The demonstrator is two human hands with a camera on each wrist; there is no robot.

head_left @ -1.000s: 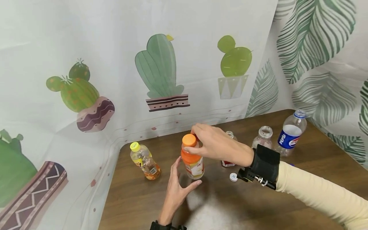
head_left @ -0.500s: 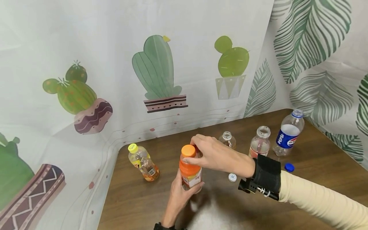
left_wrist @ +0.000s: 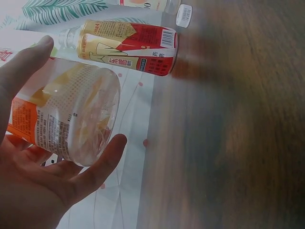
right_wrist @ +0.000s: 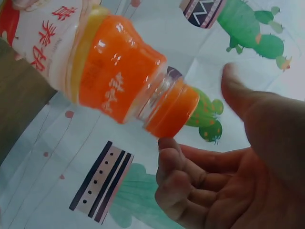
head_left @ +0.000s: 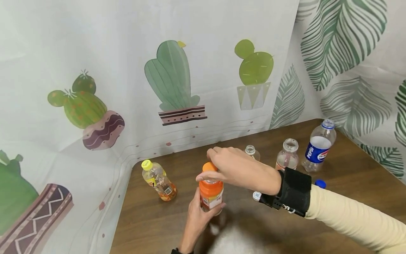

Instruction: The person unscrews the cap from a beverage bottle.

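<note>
My left hand [head_left: 196, 217] grips the lower part of a bottle [head_left: 210, 188] of orange drink. In the left wrist view the bottle's clear base shows, raised off the table, and the thumb lies along the label. My right hand [head_left: 239, 167] is over the bottle's orange cap [head_left: 210, 166], which sits on the neck. From the right wrist view, the bent fingers [right_wrist: 172, 167] are at the cap's edge, while the thumb stands well away from it. A gold and red labelled bottle [left_wrist: 128, 47] without a cap stands beyond, partly hidden by the right hand in the head view.
At the left stands a yellow-capped bottle [head_left: 161, 183] with some amber drink. Toward the right are an uncapped wide-mouthed bottle [head_left: 287, 155] and an uncapped Pepsi bottle [head_left: 318, 151]. A white cap [head_left: 256, 196] and a blue cap [head_left: 320, 183] lie on the wooden table [head_left: 152, 225].
My left hand has closed round the bottle, which has come slightly nearer to me. The right thumb, earlier against the cap and neck, has swung off to the left.
</note>
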